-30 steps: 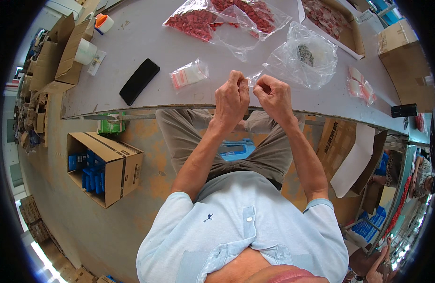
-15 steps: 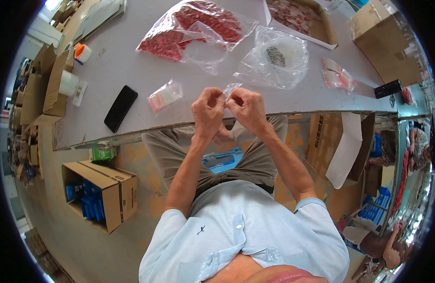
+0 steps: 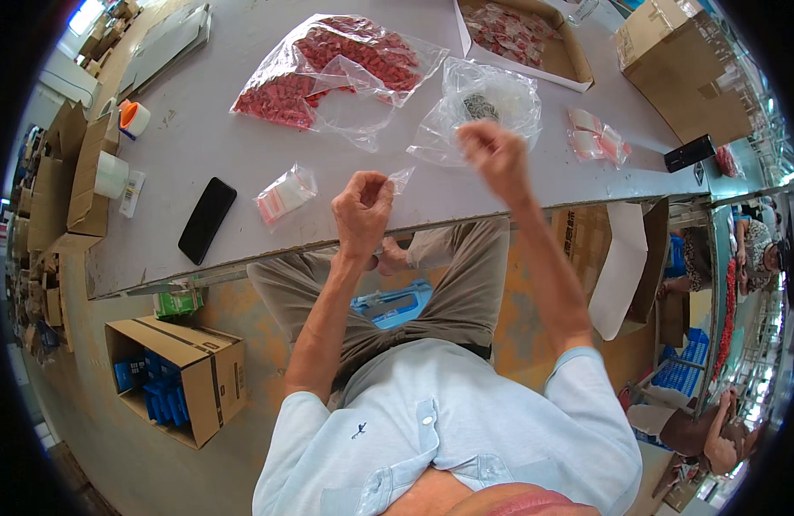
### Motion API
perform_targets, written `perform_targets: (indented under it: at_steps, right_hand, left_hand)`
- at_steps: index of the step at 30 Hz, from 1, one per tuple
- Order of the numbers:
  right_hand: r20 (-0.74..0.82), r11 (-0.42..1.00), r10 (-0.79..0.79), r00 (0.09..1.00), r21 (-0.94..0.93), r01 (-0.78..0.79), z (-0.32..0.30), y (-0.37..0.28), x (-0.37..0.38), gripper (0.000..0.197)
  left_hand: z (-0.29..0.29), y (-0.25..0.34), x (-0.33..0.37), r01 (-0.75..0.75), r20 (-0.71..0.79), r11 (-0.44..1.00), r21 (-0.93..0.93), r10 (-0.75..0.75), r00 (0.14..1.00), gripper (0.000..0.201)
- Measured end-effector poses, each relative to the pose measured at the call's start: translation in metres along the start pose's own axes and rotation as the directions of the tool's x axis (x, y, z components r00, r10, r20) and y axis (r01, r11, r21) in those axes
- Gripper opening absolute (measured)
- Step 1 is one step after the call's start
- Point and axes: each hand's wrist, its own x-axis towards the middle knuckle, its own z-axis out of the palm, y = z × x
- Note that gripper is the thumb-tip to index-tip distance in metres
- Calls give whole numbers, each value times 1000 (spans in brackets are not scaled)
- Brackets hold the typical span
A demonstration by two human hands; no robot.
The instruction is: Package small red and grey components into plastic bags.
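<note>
nearest, below the tabletop (image 3: 242, 138) edge, the person's knees show, with an open cardboard box (image 3: 178, 378) of blue packs on the floor to the left and a blue item (image 3: 395, 305) on the floor between the legs. above the near edge of the tabletop the left hand (image 3: 363, 206) is curled into a loose fist, thumb and forefinger pinching a small clear bag (image 3: 400, 179) by its near corner; the bag sticks out to the right of the fist and hangs just over the tabletop. the right hand (image 3: 493, 150) is apart from it, to the right and a little farther, raised, fingers curled in; it is blurred and i cannot tell whether it holds anything. it sits in front of a large clear bag (image 3: 487, 99) with a dark clump inside. left of the left hand, near it, lies a small bag with a red strip (image 3: 285, 193), and farther left a black phone (image 3: 207, 219). right of the right hand lie a few small filled bags (image 3: 599, 138). farther back, a big bag of red pieces (image 3: 328, 69) spreads across the middle, and beyond it to the right is an open carton (image 3: 522, 34) of small packets. at the far left stand rolls of tape (image 3: 113, 172).
</note>
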Motion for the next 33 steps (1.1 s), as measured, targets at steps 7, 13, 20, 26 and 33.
perform_targets:
  at_steps: [7, 13, 20, 26, 33]
  right_hand:
    - [290, 809, 86, 953, -578, 103, -39, 68, 92, 23]
    - [418, 835, 179, 890, -544, 87, -11, 89, 103, 35]
    - [410, 941, 259, 875, -312, -133, -33, 96, 104, 18]
    - [372, 929, 332, 867, 30, -369, -46, 96, 97, 20]
    - [377, 870, 314, 871, 254, -423, -48, 85, 91, 21]
  left_hand:
    - [10, -10, 10, -82, -4, 997, 8, 82, 997, 5]
    - [8, 0, 9, -50, 1, 999, 6, 50, 999, 6]
    - [10, -1, 10, -49, -10, 999, -21, 49, 999, 6]
    - [11, 0, 10, -56, -16, 998, 5, 56, 998, 4]
    - [15, 4, 11, -12, -60, 999, 42, 15, 998, 5]
